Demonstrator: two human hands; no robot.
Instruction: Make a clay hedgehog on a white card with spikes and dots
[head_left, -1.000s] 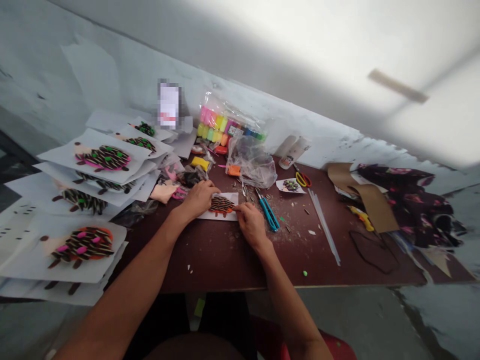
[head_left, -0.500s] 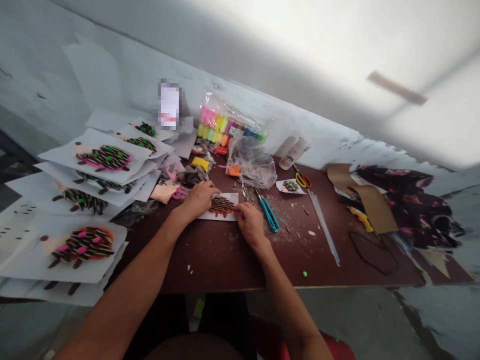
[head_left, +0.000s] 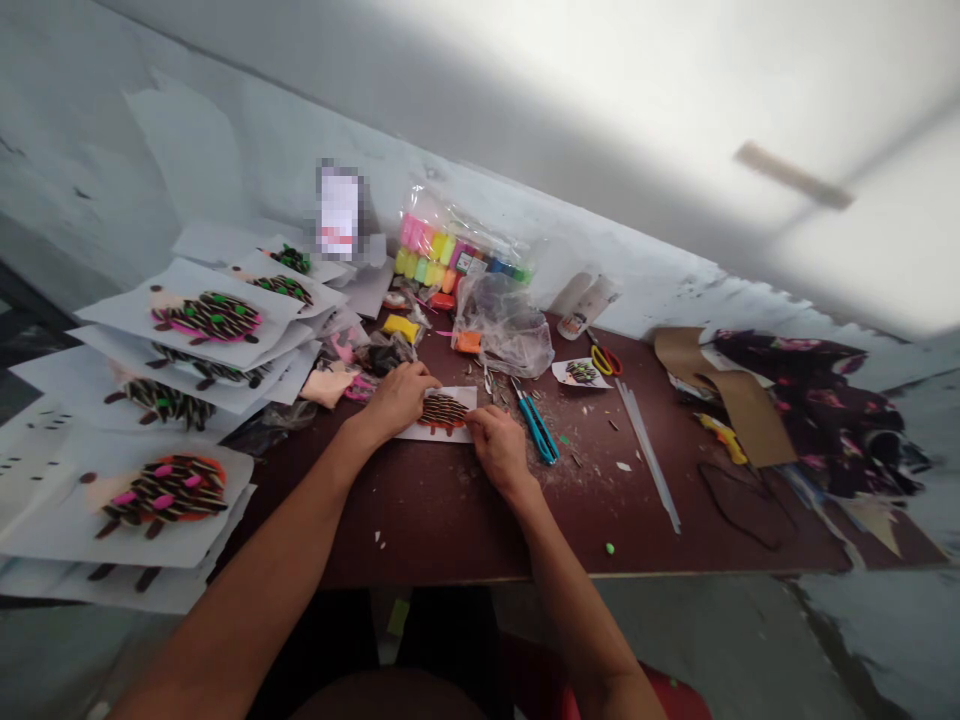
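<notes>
The hedgehog card (head_left: pixel 445 411), between the front and back edges of the tabletop (head_left: pixel 450 530), looks light and bendy; hold its bare rims (stripes may break). Left hand (head_left: pixel 399 397) and right hand (head_left: pixel 501 442) are beside it, grip too hidden to tell

A small white card (head_left: pixel 416 432) lies flat on the dark red table (head_left: pixel 450 530). It bears a hedgehog-like figure (head_left: pixel 444 410) — orange body, close rows of dark, pale-edged slivers across its back, short brown legs pointing to the card's near edge. The card's left end is covered — the figure's front is hidden.
</notes>
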